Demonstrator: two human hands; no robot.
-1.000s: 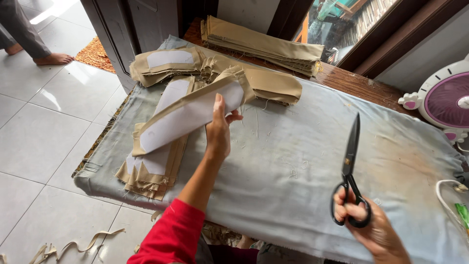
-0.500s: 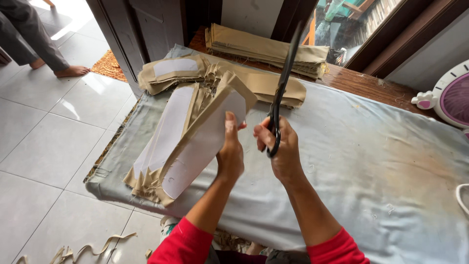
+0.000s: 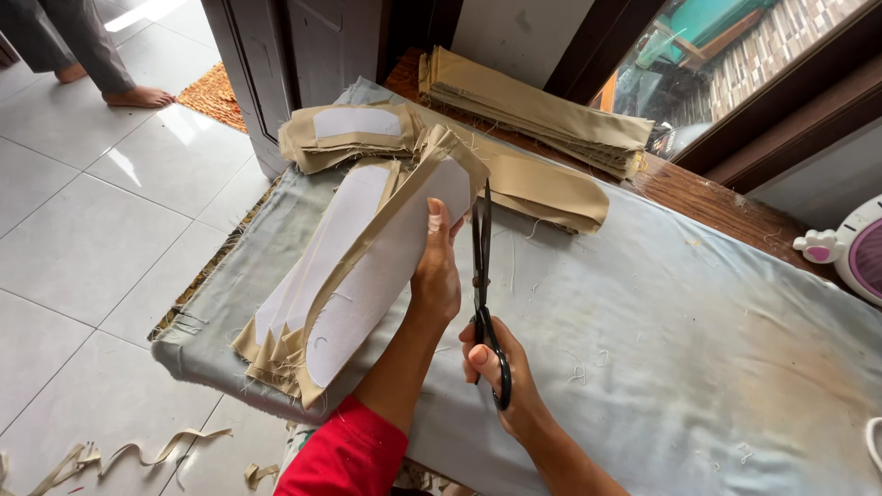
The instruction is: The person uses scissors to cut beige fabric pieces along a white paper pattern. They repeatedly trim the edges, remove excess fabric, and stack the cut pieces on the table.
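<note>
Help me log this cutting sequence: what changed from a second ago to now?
The right hand carried the black long-bladed scissors from the right side of the table leftward, setting the blades against the edge of the tan fabric stack with a white paper pattern. The left hand tilted that stack up on edge. Both grips, the grey table cloth and the folded tan fabric pile stayed unchanged.
</note>
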